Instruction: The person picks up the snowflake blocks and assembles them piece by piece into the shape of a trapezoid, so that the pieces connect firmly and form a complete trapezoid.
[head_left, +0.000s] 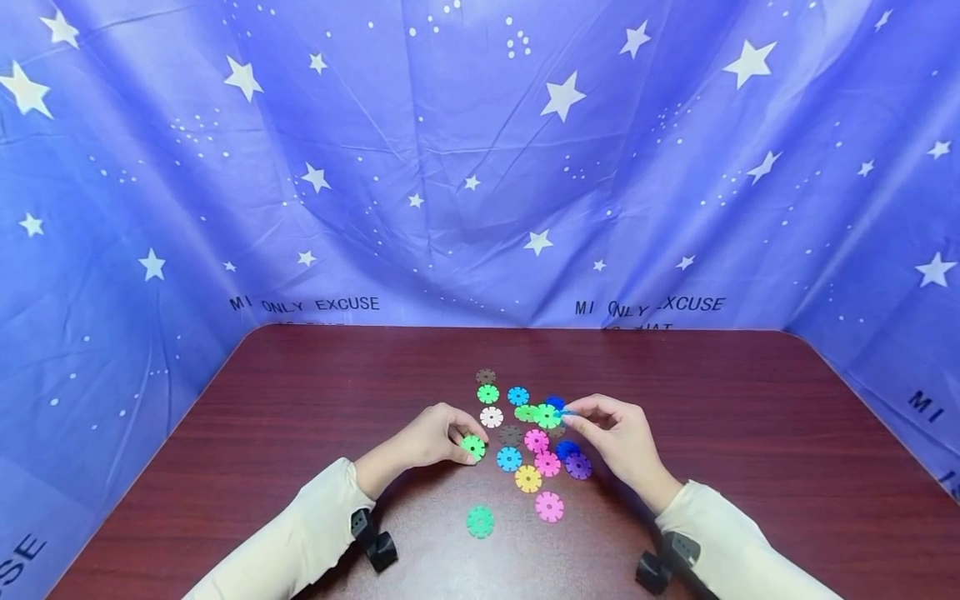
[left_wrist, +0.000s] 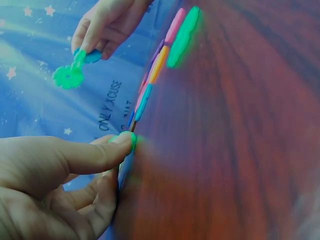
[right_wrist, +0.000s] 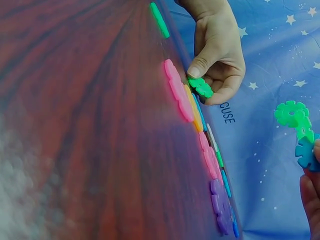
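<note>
My left hand [head_left: 431,437] pinches a bright green notched disc [head_left: 472,448] between thumb and fingers, low over the table. That green disc [right_wrist: 201,87] tilts in its grip in the right wrist view. Opposite, my right hand [head_left: 618,433] is raised and holds a small chain of interlocked discs by its blue disc [right_wrist: 306,154]. Green discs [right_wrist: 291,114] extend from the blue one, set at angles to each other. Loose notched discs lie between the hands, among them a white disc [head_left: 491,417], a yellow disc [head_left: 528,478] and a purple disc [head_left: 577,465].
The dark red wood-grain table [head_left: 300,375] bears the scattered discs. Nearer the front lie a teal-green disc [head_left: 480,522] and a pink disc [head_left: 549,507]. A blue star-patterned curtain [head_left: 450,167] hangs behind the table and at both sides.
</note>
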